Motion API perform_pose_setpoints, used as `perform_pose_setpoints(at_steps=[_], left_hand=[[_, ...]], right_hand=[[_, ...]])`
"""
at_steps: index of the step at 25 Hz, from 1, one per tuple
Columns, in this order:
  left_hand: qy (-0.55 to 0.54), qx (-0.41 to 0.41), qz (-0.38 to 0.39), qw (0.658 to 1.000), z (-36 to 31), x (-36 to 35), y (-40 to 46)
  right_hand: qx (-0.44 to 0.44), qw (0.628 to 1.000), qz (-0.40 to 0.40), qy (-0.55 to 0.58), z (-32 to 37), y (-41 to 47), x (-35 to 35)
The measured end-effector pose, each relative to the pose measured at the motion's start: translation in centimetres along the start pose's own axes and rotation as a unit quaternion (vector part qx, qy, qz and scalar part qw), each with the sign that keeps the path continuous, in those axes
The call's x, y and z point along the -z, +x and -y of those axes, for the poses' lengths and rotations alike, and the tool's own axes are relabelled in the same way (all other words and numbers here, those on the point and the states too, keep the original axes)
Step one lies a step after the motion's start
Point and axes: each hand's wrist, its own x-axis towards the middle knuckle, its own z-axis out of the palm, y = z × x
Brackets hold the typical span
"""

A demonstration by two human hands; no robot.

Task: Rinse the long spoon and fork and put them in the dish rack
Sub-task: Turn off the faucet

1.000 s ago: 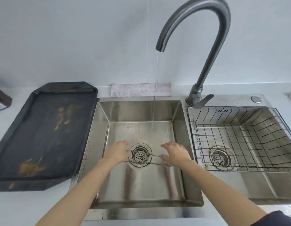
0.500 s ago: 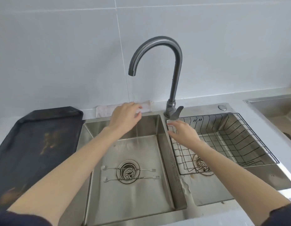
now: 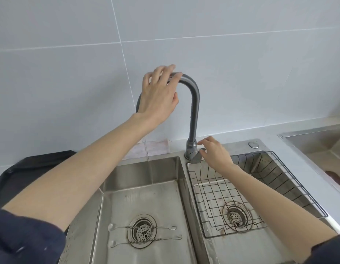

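Observation:
Two long thin metal utensils lie side by side across the drain of the left sink basin: the far one and the near one, round ends left, forked ends right. My left hand holds the arch of the grey faucet from above. My right hand pinches the faucet's handle at its base. A thin stream of water falls into the left basin behind the utensils. The wire dish rack sits in the right basin and holds nothing.
A black tray lies on the counter left of the sink. A pale cloth lies behind the basin against the tiled wall. Another steel basin shows at the far right.
My hands left the utensils in the basin and rose. The left one went up to the spout, the right one reached the handle. Water runs from the spout again.

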Motion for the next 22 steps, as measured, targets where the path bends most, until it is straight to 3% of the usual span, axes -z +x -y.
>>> perform_pose_setpoints(at_steps=[4,8,12,22], left_hand=[[-0.01,0.058,0.028,0.998,0.3,-1.6,0.6],[0.044,0.047,-0.076,0.995,0.5,-3.6,0.3],[0.031,0.055,-0.1,0.993,0.4,-4.0,0.3],[0.001,0.056,-0.086,0.995,0.5,-3.7,0.1]], right_hand=[[-0.005,1.0,-0.003,-0.011,-0.4,1.2,-0.3],[0.005,0.999,0.018,-0.043,-0.8,2.1,-0.7],[0.014,0.999,0.033,-0.031,-1.1,2.6,-0.4],[-0.024,0.999,0.038,0.03,-1.0,4.6,0.4]])
